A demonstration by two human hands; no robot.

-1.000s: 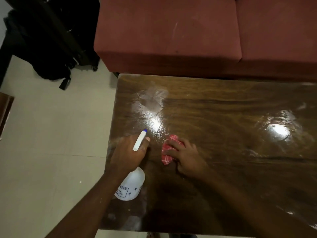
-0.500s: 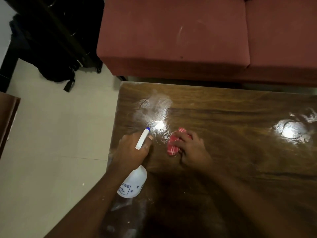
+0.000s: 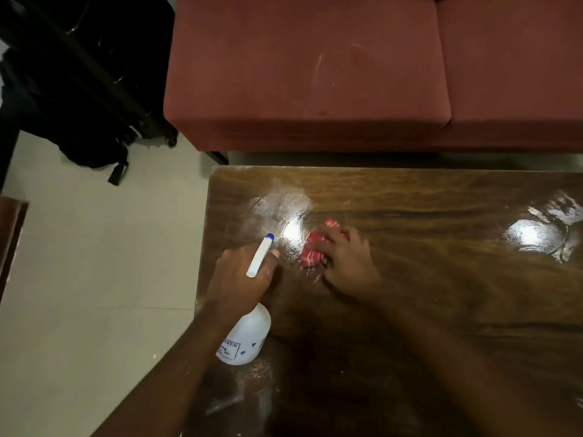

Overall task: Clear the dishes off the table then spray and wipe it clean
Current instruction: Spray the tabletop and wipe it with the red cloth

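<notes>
A glossy dark wooden table (image 3: 426, 310) fills the lower right, with wet sprayed patches near its far left corner and far right. My left hand (image 3: 243, 275) grips the neck of a white spray bottle (image 3: 246, 337) with a blue-tipped nozzle, held above the table's left edge and pointing at the wet patch. My right hand (image 3: 347, 263) holds a bunched red-and-white cloth (image 3: 312, 255) and presses it on the table just right of the nozzle. No dishes are in view.
A red-brown sofa (image 3: 315, 74) stands just beyond the table's far edge. A black bag (image 3: 94, 105) and dark furniture lie at the top left on the pale tiled floor (image 3: 94, 279). A brown furniture edge (image 3: 12, 234) shows at the far left.
My right hand has moved the cloth away from me and slightly right, toward the wet patch. The wet patch by the far left corner has grown. The left hand keeps its hold on the bottle.
</notes>
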